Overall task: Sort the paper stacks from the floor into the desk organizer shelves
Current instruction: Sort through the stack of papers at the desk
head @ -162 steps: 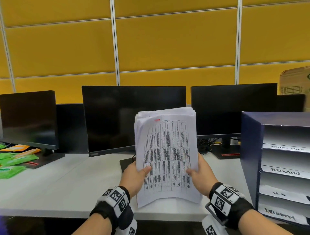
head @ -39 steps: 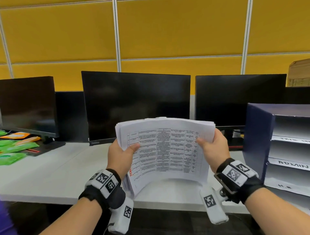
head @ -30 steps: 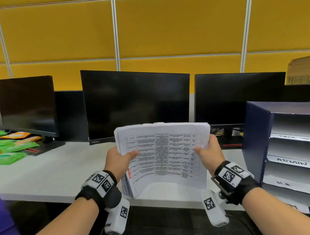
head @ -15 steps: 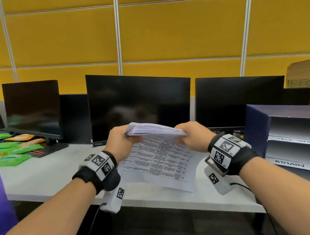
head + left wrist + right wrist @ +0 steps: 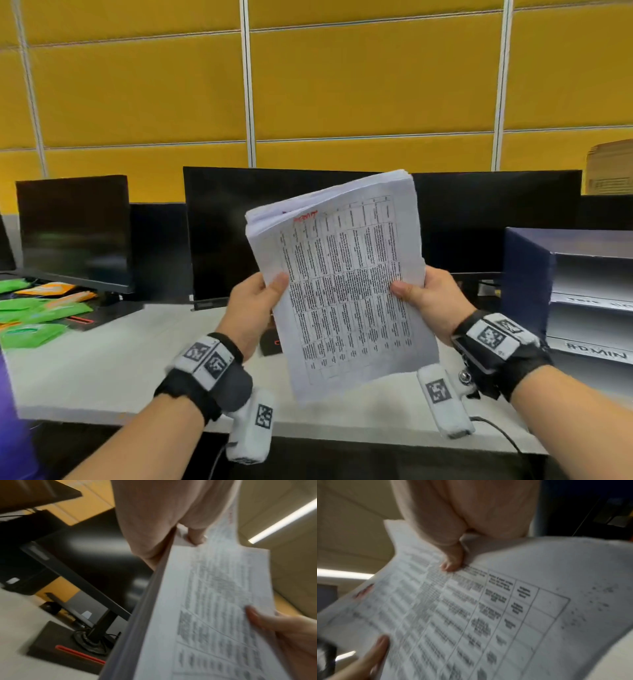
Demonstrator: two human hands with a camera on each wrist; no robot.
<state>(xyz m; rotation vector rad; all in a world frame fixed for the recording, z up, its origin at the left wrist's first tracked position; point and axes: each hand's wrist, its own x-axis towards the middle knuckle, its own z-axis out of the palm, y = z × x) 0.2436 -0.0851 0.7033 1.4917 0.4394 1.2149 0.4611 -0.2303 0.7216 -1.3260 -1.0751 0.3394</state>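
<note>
Gripping a paper stack (image 5: 346,284) from both sides, the left hand (image 5: 251,310) and right hand (image 5: 428,301) hold it upright, tilted a little, above the desk (image 5: 102,370). Each thumb presses on the printed top sheet, with the other fingers behind the pile. A red word is written near the sheet's upper left corner; it is too blurred to read. The organizer (image 5: 561,284) stands on the desk at right, apart from the stack, one shelf label reading ADMIN. Dark monitors (image 5: 219,233) line the back, and green packets (image 5: 30,318) lie far left.
</note>
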